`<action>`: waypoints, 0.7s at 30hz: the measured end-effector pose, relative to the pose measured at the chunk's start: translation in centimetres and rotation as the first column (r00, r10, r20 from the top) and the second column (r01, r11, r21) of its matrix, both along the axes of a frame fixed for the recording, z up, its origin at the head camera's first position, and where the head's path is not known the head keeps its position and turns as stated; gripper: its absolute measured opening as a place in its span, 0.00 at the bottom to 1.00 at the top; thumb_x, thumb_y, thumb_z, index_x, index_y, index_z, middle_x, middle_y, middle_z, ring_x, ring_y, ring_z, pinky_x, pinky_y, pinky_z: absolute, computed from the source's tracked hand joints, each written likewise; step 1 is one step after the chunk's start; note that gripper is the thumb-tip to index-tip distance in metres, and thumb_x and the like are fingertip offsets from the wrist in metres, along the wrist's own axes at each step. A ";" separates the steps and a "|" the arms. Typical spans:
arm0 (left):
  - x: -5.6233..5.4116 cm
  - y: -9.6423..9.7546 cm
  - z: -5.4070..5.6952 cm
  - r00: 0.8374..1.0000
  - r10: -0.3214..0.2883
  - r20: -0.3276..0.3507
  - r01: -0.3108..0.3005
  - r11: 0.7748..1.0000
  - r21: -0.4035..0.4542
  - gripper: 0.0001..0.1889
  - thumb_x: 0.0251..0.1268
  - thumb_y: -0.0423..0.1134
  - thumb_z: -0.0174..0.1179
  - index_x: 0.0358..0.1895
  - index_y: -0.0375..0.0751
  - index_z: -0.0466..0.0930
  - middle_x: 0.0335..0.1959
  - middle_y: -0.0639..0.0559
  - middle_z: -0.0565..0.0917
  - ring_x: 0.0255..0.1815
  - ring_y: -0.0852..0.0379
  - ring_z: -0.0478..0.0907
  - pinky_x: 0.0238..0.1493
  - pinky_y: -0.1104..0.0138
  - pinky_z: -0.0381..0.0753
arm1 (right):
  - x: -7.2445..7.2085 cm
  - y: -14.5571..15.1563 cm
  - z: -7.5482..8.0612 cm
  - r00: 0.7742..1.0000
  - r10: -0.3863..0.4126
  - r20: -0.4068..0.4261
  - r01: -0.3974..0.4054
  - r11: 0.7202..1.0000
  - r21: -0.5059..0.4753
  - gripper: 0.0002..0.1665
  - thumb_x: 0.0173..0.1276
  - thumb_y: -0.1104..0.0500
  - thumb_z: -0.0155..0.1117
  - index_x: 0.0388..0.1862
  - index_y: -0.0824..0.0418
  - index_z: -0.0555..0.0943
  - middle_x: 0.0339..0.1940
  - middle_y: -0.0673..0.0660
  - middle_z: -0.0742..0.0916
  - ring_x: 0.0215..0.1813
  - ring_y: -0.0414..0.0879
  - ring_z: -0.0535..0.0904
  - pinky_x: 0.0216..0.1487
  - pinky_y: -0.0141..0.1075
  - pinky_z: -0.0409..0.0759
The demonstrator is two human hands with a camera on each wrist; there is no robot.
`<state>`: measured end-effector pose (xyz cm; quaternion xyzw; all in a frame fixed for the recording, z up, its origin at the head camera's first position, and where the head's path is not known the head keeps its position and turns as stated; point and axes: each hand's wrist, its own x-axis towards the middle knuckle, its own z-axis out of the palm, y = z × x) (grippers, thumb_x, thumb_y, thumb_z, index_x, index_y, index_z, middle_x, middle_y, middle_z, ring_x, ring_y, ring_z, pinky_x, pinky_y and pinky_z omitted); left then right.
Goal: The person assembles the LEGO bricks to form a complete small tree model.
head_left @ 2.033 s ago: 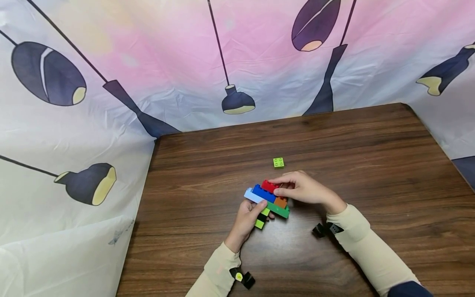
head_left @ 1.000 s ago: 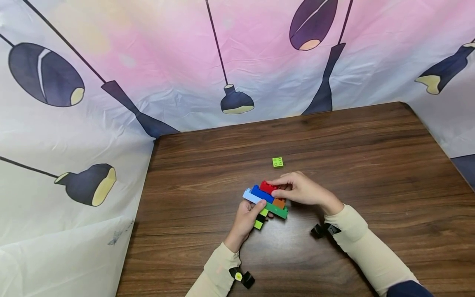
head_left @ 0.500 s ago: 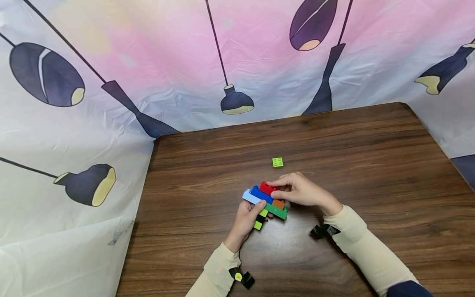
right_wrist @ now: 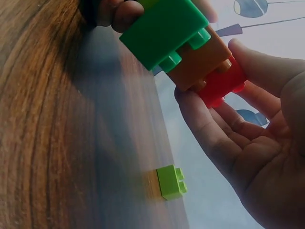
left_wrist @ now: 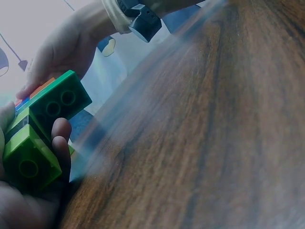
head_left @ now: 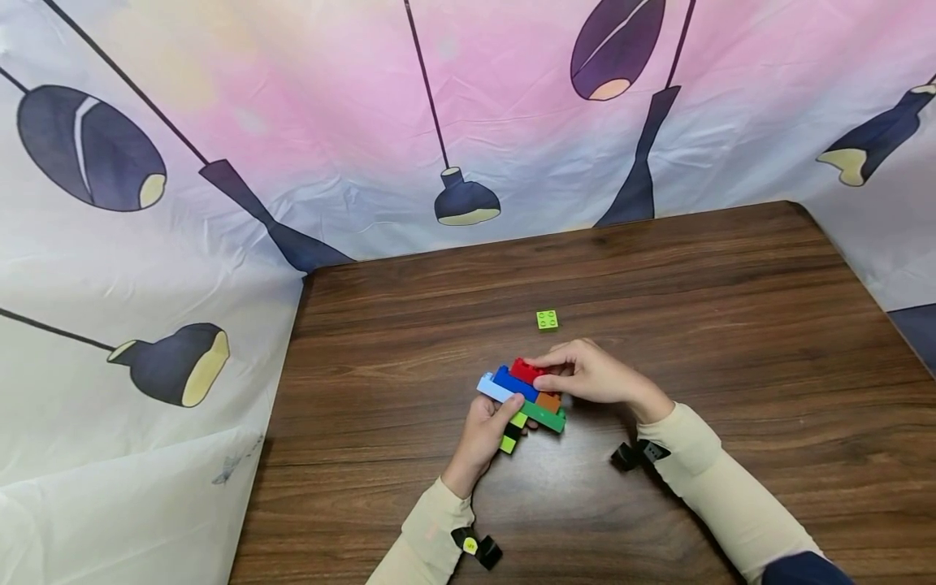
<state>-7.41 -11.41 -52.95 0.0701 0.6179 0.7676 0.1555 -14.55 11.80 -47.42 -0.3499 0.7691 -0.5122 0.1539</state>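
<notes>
Several stacked toy building bricks form one build between the two hands. My left hand (head_left: 480,433) grips its lower stem of lime and black bricks (head_left: 509,444), with the thumb against the row above. That row has a light blue brick (head_left: 495,387) and a green brick (head_left: 544,416). Over it sit a blue brick (head_left: 516,383) and an orange brick (head_left: 548,401). A red brick (head_left: 525,370) tops the build. My right hand (head_left: 607,375) pinches the red brick between thumb and fingers, clearest in the right wrist view. Fingers partly hide the red brick in the head view.
A loose lime brick (head_left: 547,319) with studs up lies on the brown wooden table (head_left: 395,325), beyond the hands. A printed cloth (head_left: 351,106) with lamp drawings hangs behind and to the left of the table. Small black cameras (head_left: 488,552) are strapped to both wrists.
Both hands keep their hold on the build and barely move. The whole view has shifted very slightly.
</notes>
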 end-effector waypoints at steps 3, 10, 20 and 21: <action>0.0 0.0 0.0 1.000 0.008 0.000 -0.008 1.000 -0.001 0.21 0.84 0.38 0.55 0.63 0.21 0.71 0.36 0.53 0.88 0.31 0.59 0.86 0.35 0.69 0.86 | 0.2 -0.1 0.0 1.000 -0.013 -0.001 0.013 1.000 0.002 0.22 0.74 0.63 0.71 0.64 0.70 0.83 0.45 0.56 0.92 0.31 0.40 0.80 0.33 0.33 0.82; -0.1 0.1 -0.2 1.000 0.026 -0.016 -0.026 1.000 -0.016 0.17 0.83 0.36 0.54 0.59 0.20 0.74 0.32 0.52 0.88 0.29 0.60 0.85 0.33 0.71 0.84 | 0.8 -0.3 0.5 0.993 -0.061 -0.096 0.069 0.994 0.081 0.24 0.75 0.56 0.72 0.64 0.67 0.84 0.32 0.46 0.85 0.24 0.41 0.71 0.26 0.31 0.70; -0.1 0.1 -0.4 0.998 0.030 -0.047 -0.030 1.000 -0.001 0.18 0.83 0.34 0.55 0.62 0.19 0.72 0.35 0.50 0.88 0.31 0.57 0.87 0.33 0.69 0.85 | 0.8 -0.4 0.5 0.997 -0.052 -0.049 0.054 0.998 0.038 0.24 0.73 0.59 0.73 0.64 0.69 0.84 0.38 0.50 0.89 0.26 0.40 0.74 0.27 0.31 0.74; -0.1 0.1 -0.4 0.998 0.030 -0.050 -0.030 1.000 0.001 0.18 0.83 0.34 0.55 0.63 0.19 0.72 0.36 0.51 0.88 0.31 0.57 0.86 0.33 0.69 0.85 | 0.8 -0.4 0.6 0.997 -0.053 -0.059 0.056 0.997 0.045 0.25 0.73 0.58 0.73 0.64 0.69 0.84 0.37 0.49 0.89 0.26 0.40 0.74 0.27 0.31 0.74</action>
